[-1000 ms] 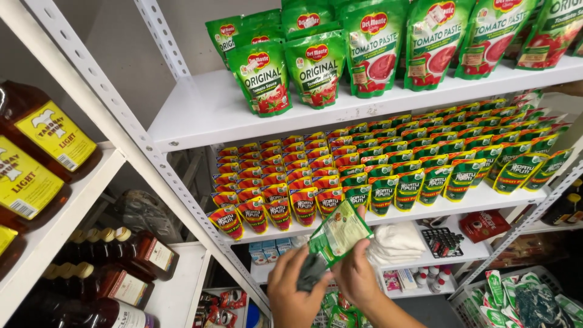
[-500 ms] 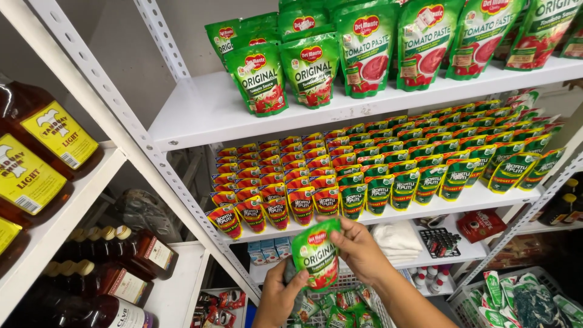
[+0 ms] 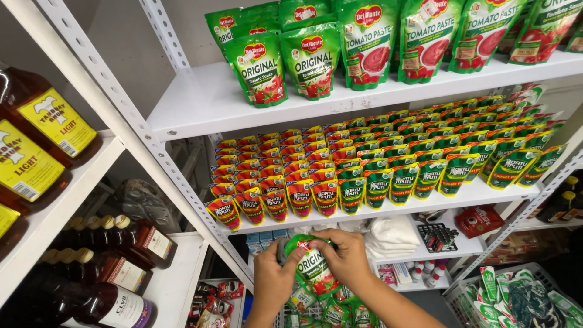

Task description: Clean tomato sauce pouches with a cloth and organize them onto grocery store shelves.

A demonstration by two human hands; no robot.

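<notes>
Both hands are on the same green stand-up sauce pouch with red tomatoes printed on it (image 3: 314, 270) — it's held low in front of the white metal shelving unit (image 3: 200, 112), just under the shelf packed with small red and green sachets (image 3: 364, 176). The left hand (image 3: 274, 280) has its fingers curled around the pouch's left edge, and the right hand (image 3: 347, 255) is closed over the top right. More green pouches (image 3: 340, 307) sit right below — can't tell what they're in.
</notes>
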